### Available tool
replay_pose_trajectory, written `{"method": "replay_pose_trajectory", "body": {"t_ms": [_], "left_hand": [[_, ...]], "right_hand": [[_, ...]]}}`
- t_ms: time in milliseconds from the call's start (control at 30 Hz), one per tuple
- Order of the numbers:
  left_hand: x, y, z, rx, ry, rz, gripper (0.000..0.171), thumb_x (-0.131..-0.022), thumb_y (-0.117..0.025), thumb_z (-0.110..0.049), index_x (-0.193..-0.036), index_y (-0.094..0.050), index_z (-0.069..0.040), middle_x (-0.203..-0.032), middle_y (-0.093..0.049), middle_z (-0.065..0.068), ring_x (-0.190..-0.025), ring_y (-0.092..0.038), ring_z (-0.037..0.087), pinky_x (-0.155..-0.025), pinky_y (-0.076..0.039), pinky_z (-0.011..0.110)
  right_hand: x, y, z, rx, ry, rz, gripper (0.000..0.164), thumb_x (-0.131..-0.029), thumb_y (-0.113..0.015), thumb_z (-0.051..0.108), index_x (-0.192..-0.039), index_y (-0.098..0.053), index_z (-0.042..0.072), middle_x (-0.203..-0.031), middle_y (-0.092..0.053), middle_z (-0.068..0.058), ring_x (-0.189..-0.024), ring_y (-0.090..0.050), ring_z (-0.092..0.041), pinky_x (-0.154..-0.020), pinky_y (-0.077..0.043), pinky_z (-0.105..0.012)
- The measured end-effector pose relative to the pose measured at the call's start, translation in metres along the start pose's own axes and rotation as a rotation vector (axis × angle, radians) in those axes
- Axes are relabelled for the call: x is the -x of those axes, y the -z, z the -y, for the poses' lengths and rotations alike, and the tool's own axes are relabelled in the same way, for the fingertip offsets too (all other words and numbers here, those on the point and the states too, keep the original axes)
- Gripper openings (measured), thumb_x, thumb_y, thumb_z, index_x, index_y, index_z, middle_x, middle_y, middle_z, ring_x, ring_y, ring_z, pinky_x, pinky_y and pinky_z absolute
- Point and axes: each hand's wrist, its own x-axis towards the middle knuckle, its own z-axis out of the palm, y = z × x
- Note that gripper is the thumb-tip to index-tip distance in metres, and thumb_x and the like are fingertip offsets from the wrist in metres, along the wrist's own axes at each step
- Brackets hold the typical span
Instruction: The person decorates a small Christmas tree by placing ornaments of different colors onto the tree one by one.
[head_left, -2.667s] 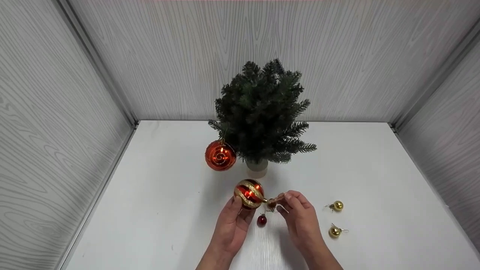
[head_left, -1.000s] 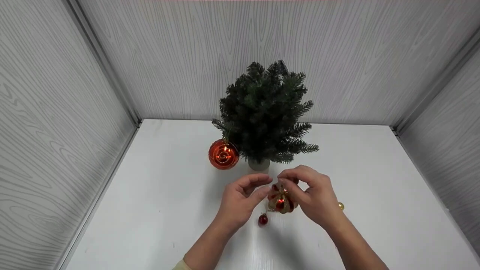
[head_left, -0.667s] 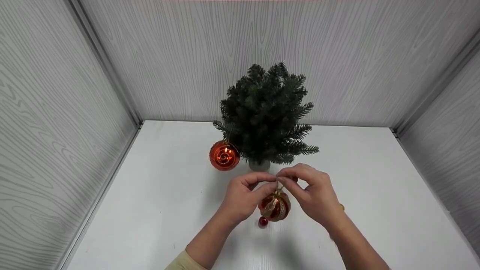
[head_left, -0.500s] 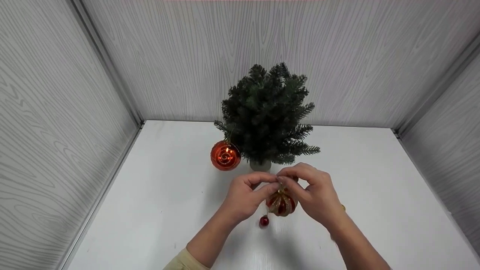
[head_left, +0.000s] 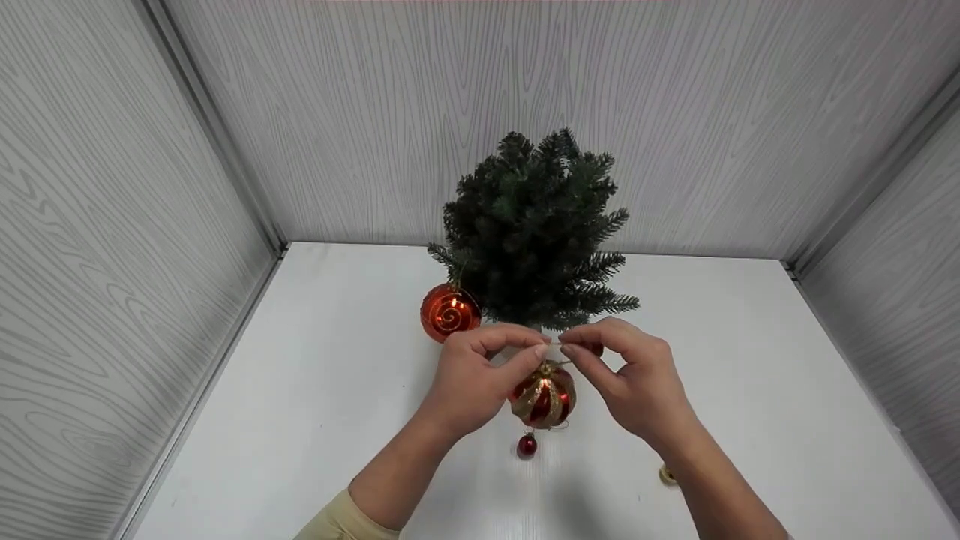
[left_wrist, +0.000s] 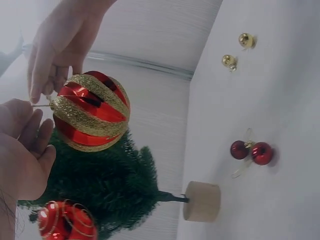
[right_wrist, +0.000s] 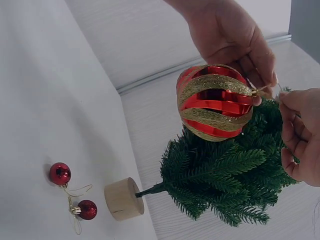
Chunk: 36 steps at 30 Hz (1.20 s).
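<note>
A large red bauble with gold glitter stripes (head_left: 545, 397) hangs by its thin gold loop between my hands, in front of the tree. My left hand (head_left: 472, 379) pinches one side of the loop between thumb and forefinger. Thumb and forefinger of my right hand (head_left: 637, 375) pinch the other side, and the string stretches between the fingertips. The wrist views show the striped bauble (left_wrist: 92, 112) clear of the table. The small green Christmas tree (head_left: 532, 225) stands behind, on a round wooden base (right_wrist: 124, 199). From its left branch hangs a shiny red bauble with a gold spiral (head_left: 450, 309).
Two small red baubles with loops lie on the white table; one red bauble (head_left: 527, 445) shows below the striped one. To the right are two small gold baubles (left_wrist: 245, 40), partly hidden by my right arm in the head view. Wood-grain panels surround the table.
Earlier my left hand held the striped bauble by its ball; now both hands pinch its loop and the ball hangs. Lately my fingertips have drawn slightly apart, spreading the loop, and the hands have risen a little.
</note>
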Motion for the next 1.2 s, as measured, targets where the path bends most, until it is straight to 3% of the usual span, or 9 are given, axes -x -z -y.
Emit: {"method": "replay_pose_trajectory", "body": {"t_ms": [233, 433, 600, 833, 1000, 1200], "left_hand": [[-0.01, 0.007, -0.022, -0.081, -0.026, 0.015, 0.01, -0.099, -0.077, -0.015, -0.102, -0.084, -0.009, -0.105, -0.077, -0.004, -0.105, -0.069, 0.016, -0.087, -0.06, 0.044], [-0.02, 0.01, -0.04, -0.199, -0.086, -0.008, 0.009, -0.099, -0.077, -0.015, -0.101, -0.084, -0.012, -0.101, -0.077, -0.007, -0.098, -0.069, 0.01, -0.08, -0.06, 0.038], [-0.03, 0.015, -0.051, -0.243, -0.139, -0.033, 0.008, -0.098, -0.076, -0.014, -0.1, -0.083, -0.011, -0.099, -0.077, -0.008, -0.092, -0.07, 0.008, -0.075, -0.06, 0.034], [-0.043, 0.022, -0.059, -0.236, -0.154, -0.041, 0.009, -0.1, -0.074, -0.012, -0.101, -0.083, -0.009, -0.096, -0.077, -0.003, -0.082, -0.069, 0.013, -0.071, -0.059, 0.034], [-0.049, 0.027, -0.062, -0.221, -0.142, -0.051, 0.009, -0.101, -0.074, -0.012, -0.101, -0.082, -0.009, -0.095, -0.077, 0.002, -0.077, -0.068, 0.015, -0.068, -0.06, 0.033], [-0.057, 0.031, -0.065, -0.211, -0.129, -0.078, 0.012, -0.102, -0.073, -0.013, -0.103, -0.081, -0.004, -0.097, -0.077, 0.004, -0.085, -0.073, 0.016, -0.075, -0.062, 0.034]], "right_hand": [[-0.005, 0.005, 0.004, -0.012, 0.015, 0.015, 0.02, -0.094, -0.078, -0.001, -0.107, -0.081, 0.014, -0.094, -0.072, 0.008, -0.085, -0.064, -0.012, -0.075, -0.051, -0.02], [-0.012, 0.007, 0.01, -0.064, -0.093, -0.045, 0.02, -0.097, -0.074, -0.002, -0.103, -0.08, 0.015, -0.094, -0.072, 0.008, -0.088, -0.062, -0.014, -0.081, -0.049, -0.024], [-0.026, 0.008, 0.015, -0.105, -0.153, -0.094, 0.012, -0.098, -0.073, 0.001, -0.102, -0.079, 0.01, -0.095, -0.073, 0.004, -0.094, -0.064, -0.016, -0.088, -0.049, -0.027], [-0.043, 0.007, 0.02, -0.174, -0.217, -0.136, 0.005, -0.101, -0.073, 0.006, -0.1, -0.078, 0.006, -0.096, -0.075, 0.001, -0.092, -0.067, -0.019, -0.083, -0.052, -0.028], [-0.053, 0.005, 0.022, -0.232, -0.191, -0.17, 0.006, -0.101, -0.073, 0.006, -0.102, -0.077, 0.003, -0.099, -0.075, -0.006, -0.095, -0.069, -0.02, -0.083, -0.054, -0.028], [-0.066, 0.002, 0.027, -0.252, -0.176, -0.209, 0.007, -0.101, -0.072, 0.007, -0.103, -0.077, 0.001, -0.098, -0.075, -0.006, -0.093, -0.07, -0.02, -0.081, -0.055, -0.027]]}}
